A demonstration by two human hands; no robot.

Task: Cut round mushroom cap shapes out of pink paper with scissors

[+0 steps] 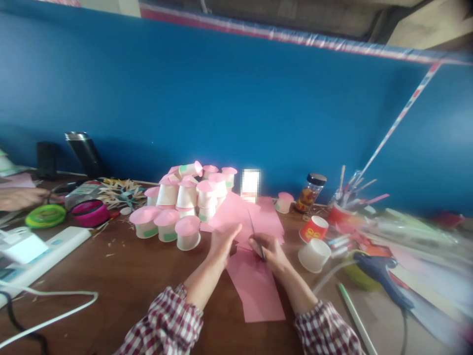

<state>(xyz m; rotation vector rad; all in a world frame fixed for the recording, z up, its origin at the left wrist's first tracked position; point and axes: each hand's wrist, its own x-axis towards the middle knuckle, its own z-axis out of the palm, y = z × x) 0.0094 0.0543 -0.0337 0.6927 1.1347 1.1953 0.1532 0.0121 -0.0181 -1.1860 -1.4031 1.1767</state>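
Note:
My right hand [271, 252] is closed around a pair of dark-handled scissors [258, 242], whose blades point away from me over pink paper [268, 219]. My left hand [221, 242] is at the near left edge of this paper, thumb on top and the other fingers mostly hidden; it seems to grip the edge. Another pink paper piece [258, 291] lies on the table between my forearms. Beyond my left hand stand several white paper cups with pink paper tops [188, 231], some stacked on others.
To the right are a red cup [313, 229], a white cup [316, 255], a glue gun [384, 276], a green-and-white stick [356, 318] and a lidded jar [311, 193]. A power strip [70, 241] and cables lie left. Another person's hand [20, 198] shows at the far left.

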